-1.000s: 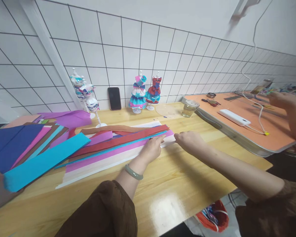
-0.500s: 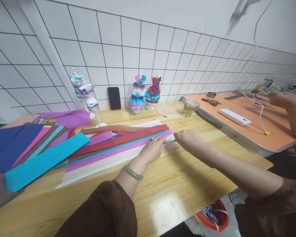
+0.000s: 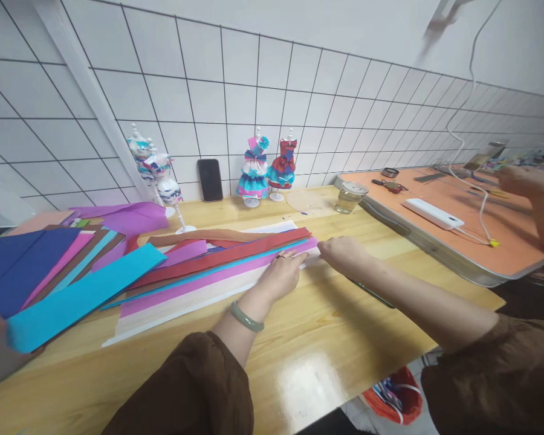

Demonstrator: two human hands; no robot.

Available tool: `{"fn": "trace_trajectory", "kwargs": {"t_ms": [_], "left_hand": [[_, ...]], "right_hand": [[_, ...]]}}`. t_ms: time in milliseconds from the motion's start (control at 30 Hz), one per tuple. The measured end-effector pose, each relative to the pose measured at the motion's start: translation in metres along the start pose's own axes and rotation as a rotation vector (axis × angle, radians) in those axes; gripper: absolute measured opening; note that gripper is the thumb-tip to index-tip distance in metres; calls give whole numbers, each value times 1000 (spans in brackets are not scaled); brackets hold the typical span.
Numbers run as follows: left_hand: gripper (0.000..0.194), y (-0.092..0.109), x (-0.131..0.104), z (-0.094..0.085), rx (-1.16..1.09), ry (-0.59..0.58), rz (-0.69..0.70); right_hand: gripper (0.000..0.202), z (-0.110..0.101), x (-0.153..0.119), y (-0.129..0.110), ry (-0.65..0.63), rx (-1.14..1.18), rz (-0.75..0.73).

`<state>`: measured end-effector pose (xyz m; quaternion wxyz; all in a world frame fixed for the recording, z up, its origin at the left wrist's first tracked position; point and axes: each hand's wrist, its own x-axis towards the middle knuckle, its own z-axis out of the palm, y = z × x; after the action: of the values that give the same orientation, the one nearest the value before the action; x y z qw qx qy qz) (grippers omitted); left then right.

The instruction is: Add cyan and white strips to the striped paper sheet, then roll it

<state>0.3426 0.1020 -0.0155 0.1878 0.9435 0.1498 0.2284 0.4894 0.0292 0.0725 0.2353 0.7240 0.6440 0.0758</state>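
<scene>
White wall tiles with dark grout lines back our pale wooden table (image 3: 272,362), and strips of several colours lie across its middle in a layered row. Nearest us is the white strip (image 3: 172,308); just behind it runs the purple strip (image 3: 199,285), and farther back the red strip (image 3: 226,257). Our left hand (image 3: 281,273), below a green bangle (image 3: 247,317), rests with fingers stretched out on the purple and white strips, close to their right ends. Our right hand (image 3: 344,252) is just beyond those ends, its fingers curled in tightly; they hide whether they pinch a strip, so we cannot tell. Under our right forearm we see part of a thin dark object (image 3: 374,294), too covered to name.

To the left, a broad turquoise strip (image 3: 90,296) slants beside navy sheets (image 3: 22,266). Against the tiles we have a black phone (image 3: 211,180) leaning upright, and two small mannequins in ruffled dresses, one pink and blue (image 3: 254,172), one red and turquoise (image 3: 284,164). Near the orange tabletop (image 3: 476,235) stands a lidded cup (image 3: 350,198); at far right, another person's hand (image 3: 521,181) is raised over that surface.
</scene>
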Motion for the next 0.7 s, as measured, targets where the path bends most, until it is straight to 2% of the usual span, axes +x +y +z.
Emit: {"fn": "trace_trajectory", "kwargs": {"t_ms": [700], "left_hand": [[27, 5, 0, -6, 58, -55, 57]], "right_hand": [[20, 13, 15, -1, 9, -4, -11]]}}
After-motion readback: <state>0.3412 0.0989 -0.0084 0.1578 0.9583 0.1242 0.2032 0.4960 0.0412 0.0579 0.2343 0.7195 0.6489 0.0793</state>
